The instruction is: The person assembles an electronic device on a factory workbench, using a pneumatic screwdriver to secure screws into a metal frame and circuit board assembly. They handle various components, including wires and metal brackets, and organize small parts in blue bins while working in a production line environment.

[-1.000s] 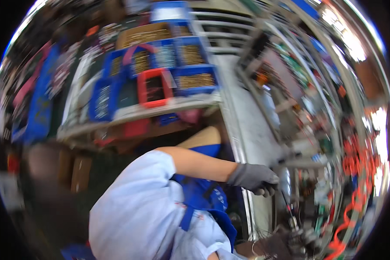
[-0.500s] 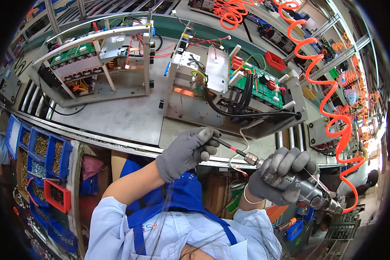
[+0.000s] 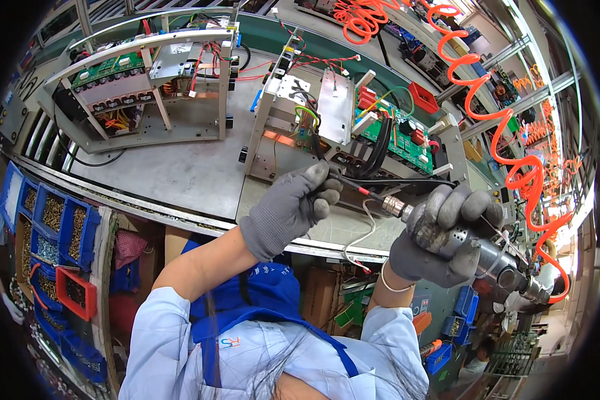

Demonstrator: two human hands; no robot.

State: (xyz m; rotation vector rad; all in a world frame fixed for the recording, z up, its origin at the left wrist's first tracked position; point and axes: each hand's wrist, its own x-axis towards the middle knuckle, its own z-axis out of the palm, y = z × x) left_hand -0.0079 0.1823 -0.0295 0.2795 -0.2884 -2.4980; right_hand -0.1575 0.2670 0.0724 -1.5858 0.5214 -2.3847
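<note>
A grey metal workbench [image 3: 180, 175] carries two open electronics frames; the nearer frame [image 3: 327, 127] sits at its front edge, within reach. Bare bench lies left of it. The right hand [image 3: 440, 237], gloved, wraps an air screwdriver [image 3: 473, 250]. The left hand [image 3: 293, 207] pinches the bit [image 3: 360, 191], apparently steadying it.

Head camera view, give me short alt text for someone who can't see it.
A person in grey gloves holds a pneumatic screwdriver in the right hand, while the left hand pinches its tip. Behind, on a metal workbench, stand two open electronics chassis, with an orange coiled air hose overhead.
</note>
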